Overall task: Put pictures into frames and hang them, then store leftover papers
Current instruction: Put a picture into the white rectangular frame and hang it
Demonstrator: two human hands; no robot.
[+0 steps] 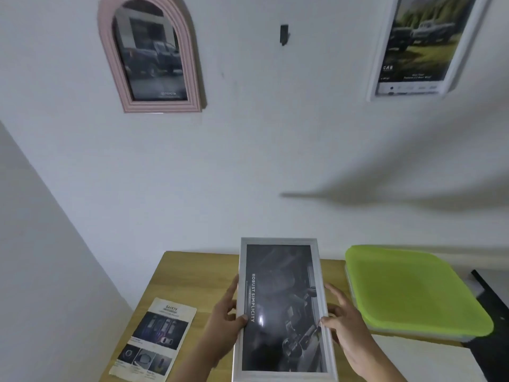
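Nearest, a grey frame [281, 307] is held in both hands above the desk [192, 271], its glass side facing the camera. It holds a dark picture with the words "ROBUST SIMPLICITY" running sideways up its left side. The left hand [225, 321] grips the frame's left rail low down. Its thumb lies on the front and its fingers [232, 288] reach up along the outer edge. The right hand [347, 326] grips the right rail at about the same height. Its thumb is pressed on the front and its fingers [334, 292] are spread along and behind the edge. So both sets of fingers are closed on the frame.

On the desk, left of the left hand and apart from it, a leaflet [157, 340] headed "SAFETY" lies flat near the front left corner. At the right end of the desk sits a shallow box with a green lid [413, 293], near the right hand but not touching it.

Beyond the desk rises a pale wall [248, 161]. High on it hangs a pink frame [150, 53] with an arched top, holding a picture of a dark truck. A white frame [421, 45] with a picture of a vehicle on grass hangs to the right. Between the two is a small dark hook [284, 34] with nothing on it.
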